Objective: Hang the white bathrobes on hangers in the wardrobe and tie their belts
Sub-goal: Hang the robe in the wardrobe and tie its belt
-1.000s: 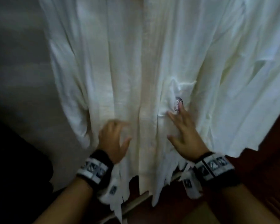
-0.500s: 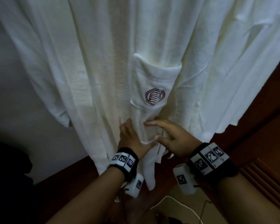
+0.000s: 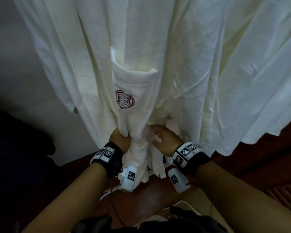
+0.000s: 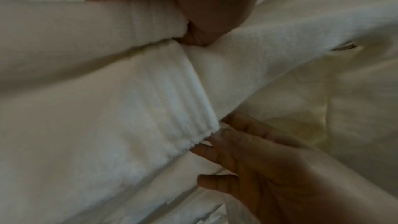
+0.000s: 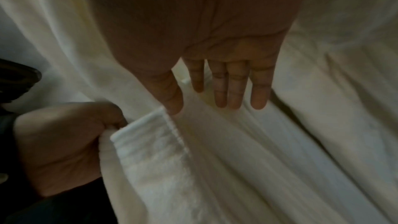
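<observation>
While the white bathrobe (image 3: 158,56) hangs down through the middle of the head view and fills most of the frame, its lower front is bunched between two hands near the bottom centre. A patch pocket (image 3: 133,91) with a dark red swirl emblem (image 3: 124,101) sits just above them. The left hand (image 3: 119,140) is clenched round a gathered fold of the cloth below the pocket; in the right wrist view this same hand (image 5: 62,144) shows at lower left with its fingers curled over a stitched hem edge (image 5: 150,135). The right hand (image 3: 165,140) lies just beside it, touching the folds; the right wrist view shows its fingers (image 5: 221,88) straight and spread against the cloth, gripping nothing. From the left wrist view the ribbed, stitched edge (image 4: 189,108) of the fabric runs across the centre, with the right hand (image 4: 269,168) at lower right, its fingertips (image 4: 217,137) at that edge. Whether the held strip is a belt or the robe's hem cannot be told. A second white garment (image 3: 242,81) hangs to the right. Behind, a pale wall (image 3: 15,73) fills the left side and reddish wood (image 3: 259,165) the lower right. Both wrists carry black bands with marker tags (image 3: 185,153).
</observation>
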